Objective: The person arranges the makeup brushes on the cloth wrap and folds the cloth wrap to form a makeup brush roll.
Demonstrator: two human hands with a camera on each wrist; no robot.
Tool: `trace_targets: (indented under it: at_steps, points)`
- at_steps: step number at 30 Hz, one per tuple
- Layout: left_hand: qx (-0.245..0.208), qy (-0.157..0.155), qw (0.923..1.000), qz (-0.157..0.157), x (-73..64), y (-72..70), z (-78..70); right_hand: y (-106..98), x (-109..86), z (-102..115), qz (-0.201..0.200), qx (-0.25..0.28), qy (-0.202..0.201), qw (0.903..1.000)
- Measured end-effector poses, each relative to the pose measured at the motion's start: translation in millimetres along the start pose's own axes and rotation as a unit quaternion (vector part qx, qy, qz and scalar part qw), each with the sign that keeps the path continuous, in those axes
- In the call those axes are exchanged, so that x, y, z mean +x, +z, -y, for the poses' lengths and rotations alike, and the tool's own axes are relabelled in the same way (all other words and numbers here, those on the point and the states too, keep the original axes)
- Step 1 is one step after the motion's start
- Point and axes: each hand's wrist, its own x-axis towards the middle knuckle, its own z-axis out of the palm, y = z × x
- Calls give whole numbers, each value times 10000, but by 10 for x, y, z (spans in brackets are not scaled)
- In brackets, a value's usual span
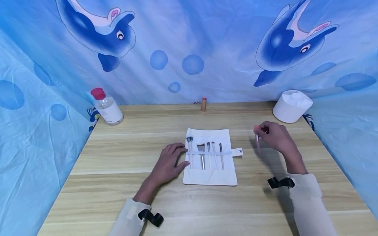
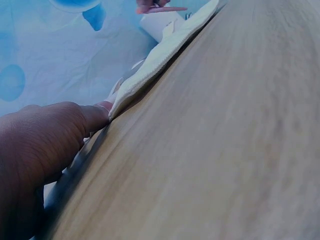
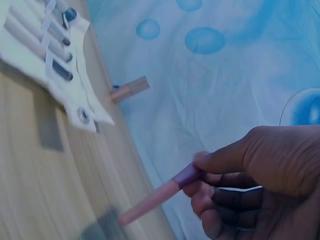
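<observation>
A white cloth brush roll (image 1: 209, 178) lies unfolded on the table, with several makeup brushes (image 1: 202, 157) tucked under its elastic band. My left hand (image 1: 169, 164) rests at the roll's left edge, thumb and fingers spread apart and touching the cloth. In the left wrist view the thumb (image 2: 95, 117) meets the roll's edge. Off to the right of the roll, my right hand (image 1: 274, 136) pinches a pink makeup brush (image 3: 150, 202) by its upper end, with the handle pointing down above the table. The fingers hide most of the bristle end in the right wrist view.
A clear bottle with a red cap (image 1: 109, 109) stands at the back left. By the back edge is a small brown tube (image 1: 203, 105), and a white paper roll (image 1: 290, 109) sits at the back right. The roll's snap strap (image 1: 237, 152) sticks out rightward. A blue dolphin curtain (image 1: 224, 65) hangs behind.
</observation>
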Motion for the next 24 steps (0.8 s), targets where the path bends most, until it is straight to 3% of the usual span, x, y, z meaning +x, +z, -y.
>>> trace_targets:
  at_steps: [9, 24]
  points:
    - [-28, 17, 10000, -42, -1, 10, 5, 138, 144, 191, -483, 583, -599, 9953]
    - [-15, 28, 10000, -59, 6, -12, -10, 467, 320, 420, -197, 1086, -828, 9904]
